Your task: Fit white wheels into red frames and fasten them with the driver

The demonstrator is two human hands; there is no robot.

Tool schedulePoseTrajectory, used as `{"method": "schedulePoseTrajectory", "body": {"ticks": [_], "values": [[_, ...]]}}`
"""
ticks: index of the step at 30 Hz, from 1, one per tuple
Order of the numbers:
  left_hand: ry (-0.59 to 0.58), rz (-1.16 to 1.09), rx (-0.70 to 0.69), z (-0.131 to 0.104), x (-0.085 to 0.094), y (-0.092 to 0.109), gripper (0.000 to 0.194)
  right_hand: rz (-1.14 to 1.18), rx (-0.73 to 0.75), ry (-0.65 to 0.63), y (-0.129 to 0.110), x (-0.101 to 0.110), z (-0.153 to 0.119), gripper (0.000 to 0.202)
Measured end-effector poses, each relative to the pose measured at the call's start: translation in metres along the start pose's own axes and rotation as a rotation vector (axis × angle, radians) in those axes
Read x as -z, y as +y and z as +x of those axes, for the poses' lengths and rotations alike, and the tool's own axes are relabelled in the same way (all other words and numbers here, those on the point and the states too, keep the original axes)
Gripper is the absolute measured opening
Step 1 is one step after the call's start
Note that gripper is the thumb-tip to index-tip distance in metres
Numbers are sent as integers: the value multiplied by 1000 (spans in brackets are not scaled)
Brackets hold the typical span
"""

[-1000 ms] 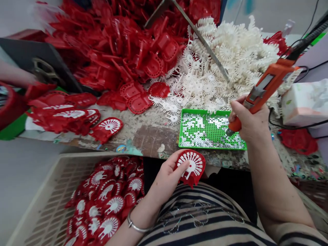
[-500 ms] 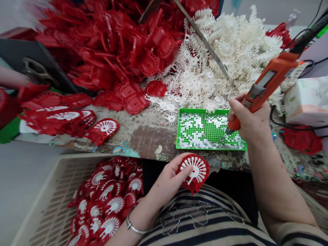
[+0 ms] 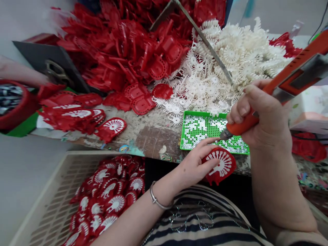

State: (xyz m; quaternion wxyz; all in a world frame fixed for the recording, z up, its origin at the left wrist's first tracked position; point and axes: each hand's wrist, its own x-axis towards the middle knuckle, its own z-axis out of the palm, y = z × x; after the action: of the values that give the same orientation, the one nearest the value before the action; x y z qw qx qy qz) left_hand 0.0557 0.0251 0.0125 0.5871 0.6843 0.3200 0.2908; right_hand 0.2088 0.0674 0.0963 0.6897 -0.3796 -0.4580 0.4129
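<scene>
My left hand [image 3: 196,164] holds a red plastic piece [image 3: 229,162] with a white fan-shaped insert, thumb on top of the insert. Its index finger reaches to the metal tip of an orange electric screwdriver [image 3: 242,125]. My right hand [image 3: 266,116] is wrapped round that screwdriver, which slants down to the left. Behind the tip lies a green perforated tray [image 3: 182,136] with many small silvery rings. Whether a ring sits on the tip cannot be made out.
Behind the tray are heaps of white fan parts [image 3: 205,85] and red parts [image 3: 115,65], with a metal bar across them. Joined pieces [image 3: 111,128] lie left on the worktable [image 3: 151,140]. A crate [image 3: 55,191] of them stands below. Another person's arm [image 3: 23,71] shows at far left.
My left hand has moved right and up with the red piece, its index finger now stretched to the screwdriver tip. My right hand has tilted the screwdriver flatter. The view has shifted slightly.
</scene>
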Motion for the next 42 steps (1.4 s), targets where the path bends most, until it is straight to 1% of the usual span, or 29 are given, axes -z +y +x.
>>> {"method": "schedulePoseTrajectory", "body": {"ticks": [2,5,8,10,14,17,20,23,28,30,32,36,42], "values": [[40,14,-9,4,0,-1,29,22,-10,-2,2,-2,1,19],[93,18,11,6,2,-3,29,33,-8,5,5,-3,3,22],[165,31,58,6,6,-2,30,21,14,26,6,-4,5,24],[189,35,118,7,8,0,31,8,30,32,7,-3,6,25],[169,-46,293,6,10,5,35,-20,36,53,13,0,7,21],[172,-95,372,-1,13,7,39,-78,24,74,19,4,5,22],[139,-124,390,-14,17,6,35,-130,9,75,26,7,2,21],[104,-154,361,-28,21,3,29,-124,-2,44,34,8,1,21],[86,-161,272,-48,25,-3,31,-169,-28,28,50,7,-2,20],[67,-164,266,-54,26,-5,33,-216,-22,30,55,8,-3,19],[60,-202,305,-58,25,-6,35,-233,-16,31,58,9,-3,20],[50,-366,426,-61,21,-8,36,-205,-10,29,63,11,1,21],[95,-420,464,-62,14,-13,33,-243,-24,17,69,5,5,19]]}}
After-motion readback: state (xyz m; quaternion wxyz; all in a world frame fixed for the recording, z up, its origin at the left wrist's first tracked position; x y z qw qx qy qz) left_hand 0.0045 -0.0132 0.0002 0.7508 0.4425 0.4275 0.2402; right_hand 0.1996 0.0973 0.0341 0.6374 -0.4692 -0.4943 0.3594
